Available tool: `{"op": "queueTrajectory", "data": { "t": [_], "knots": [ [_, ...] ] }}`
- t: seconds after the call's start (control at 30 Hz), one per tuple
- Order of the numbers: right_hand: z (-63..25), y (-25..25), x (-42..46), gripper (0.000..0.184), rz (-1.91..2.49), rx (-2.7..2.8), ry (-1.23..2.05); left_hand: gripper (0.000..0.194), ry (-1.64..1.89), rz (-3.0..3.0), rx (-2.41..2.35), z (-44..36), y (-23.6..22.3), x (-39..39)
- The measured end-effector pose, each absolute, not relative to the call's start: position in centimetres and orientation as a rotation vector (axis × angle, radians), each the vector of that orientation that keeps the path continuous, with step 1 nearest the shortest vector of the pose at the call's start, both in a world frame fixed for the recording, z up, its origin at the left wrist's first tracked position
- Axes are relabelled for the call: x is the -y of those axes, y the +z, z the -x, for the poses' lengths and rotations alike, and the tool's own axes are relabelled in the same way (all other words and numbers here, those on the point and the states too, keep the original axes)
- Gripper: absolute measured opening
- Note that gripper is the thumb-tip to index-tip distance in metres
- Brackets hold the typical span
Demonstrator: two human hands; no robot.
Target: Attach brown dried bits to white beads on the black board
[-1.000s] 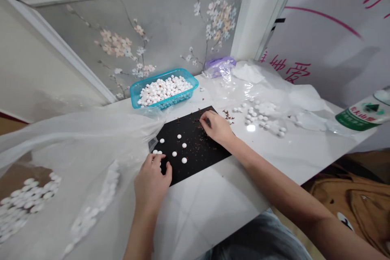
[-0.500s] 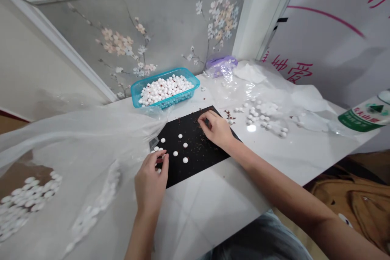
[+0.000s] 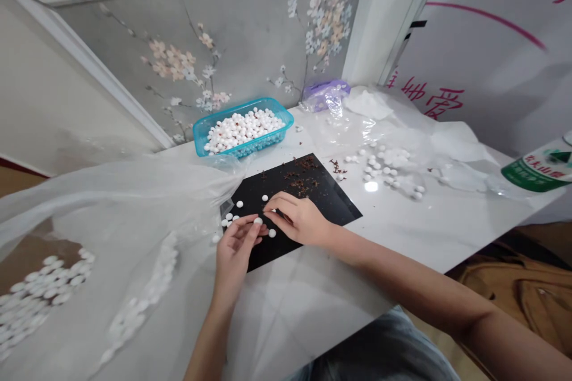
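Between the thumb and fingertips of my left hand [image 3: 236, 245] is a small white ball [image 3: 258, 221], held over the black mat [image 3: 277, 255]. My right hand [image 3: 300, 218] is closed in a pinch close beside that ball; what its fingertips hold, if anything, is too small to make out. Several loose white balls [image 3: 240, 204] lie on the mat around both hands, one of them just below my right fingers. Small dark brown bits [image 3: 306, 172] are scattered on the mat's far part, beyond my right hand.
A blue plastic basket [image 3: 243, 152] full of white balls stands behind the mat. To the left, a clear plastic bag [image 3: 147, 190] contains many more. More balls [image 3: 384, 169] lie with plastic wrap on the right, near a bottle with a green label [image 3: 536, 172]. Brown bits [image 3: 336, 168] lie beside the mat.
My right hand has come from the brown bits at the mat's far side toward my left hand. The left hand has moved right and now holds up a white ball.
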State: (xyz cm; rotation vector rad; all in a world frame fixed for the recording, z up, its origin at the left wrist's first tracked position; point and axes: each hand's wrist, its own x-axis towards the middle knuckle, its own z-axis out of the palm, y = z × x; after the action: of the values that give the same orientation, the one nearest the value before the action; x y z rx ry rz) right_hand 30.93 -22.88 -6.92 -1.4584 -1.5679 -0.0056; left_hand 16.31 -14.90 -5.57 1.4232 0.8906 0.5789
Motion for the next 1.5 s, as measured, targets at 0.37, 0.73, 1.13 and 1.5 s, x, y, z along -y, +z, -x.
{"op": "queueTrajectory", "data": {
  "t": [0.37, 0.73, 1.13, 1.5],
  "knots": [
    [-30.5, -6.9, 22.9, 0.017, 1.427, 1.585, 0.045, 0.025, 0.536, -1.383, -0.824, -16.3, -6.4, 14.7],
    [-30.7, -6.6, 23.2, 0.018, 1.37, 1.617, 0.146, 0.025, 0.595, -1.305, -0.817, -15.9, -6.4, 14.4],
    [-30.7, -7.0, 22.9, 0.014, 1.305, 1.675, 0.093, 0.028, 0.566, -1.366, -0.858, -15.7, -6.6, 14.1],
    [-30.0, -7.0, 23.0, 0.011, 1.496, 1.76, 0.091, 0.032, 0.55, -1.342, -0.88, -15.5, -6.6, 14.2]
  ]
}}
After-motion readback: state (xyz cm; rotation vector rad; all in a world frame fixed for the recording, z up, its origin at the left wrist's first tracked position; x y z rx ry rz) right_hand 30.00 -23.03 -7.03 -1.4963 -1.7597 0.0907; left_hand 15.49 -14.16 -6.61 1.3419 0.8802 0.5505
